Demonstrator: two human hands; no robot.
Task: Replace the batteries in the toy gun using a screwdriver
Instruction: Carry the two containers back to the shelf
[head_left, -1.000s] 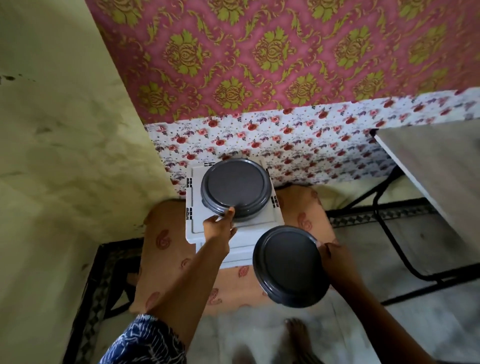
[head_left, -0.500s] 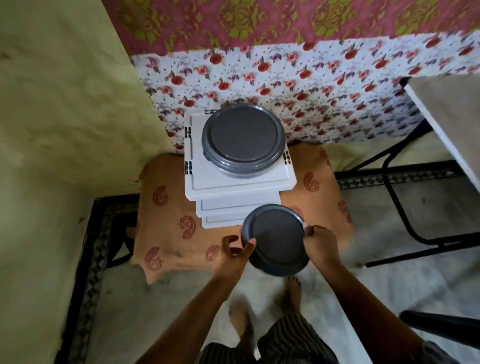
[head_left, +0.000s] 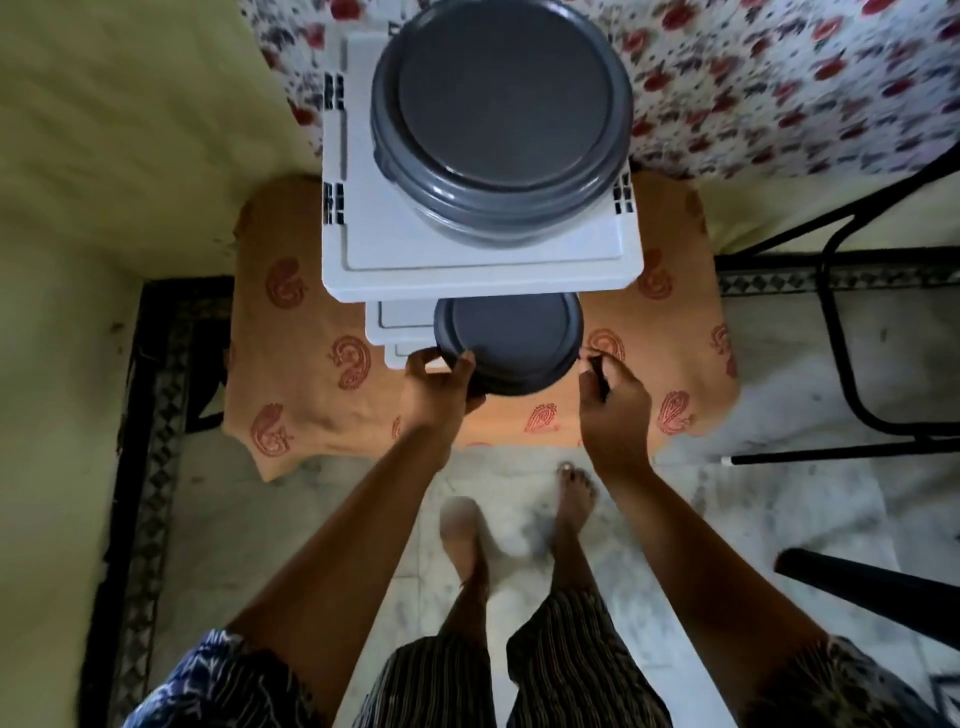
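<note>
No toy gun, batteries or screwdriver are in view. A small grey round lidded container sits low in front of a stack of white plastic boxes. My left hand grips its left rim, thumb on the lid. My right hand is at its right side with curled fingers. A dark strip shows between its thumb and fingers, and I cannot make out whether this hand holds the container. A larger grey round container stands on top of the white stack.
The stack rests on a stool draped in an orange paisley cloth, against a yellow wall and a floral-covered surface. A black metal frame stands to the right. My bare feet are on the marble floor.
The small grey container came down from beside the top of the stack to low in front of it. My left hand left the large container and took the small one's left rim. The camera tilted downward.
</note>
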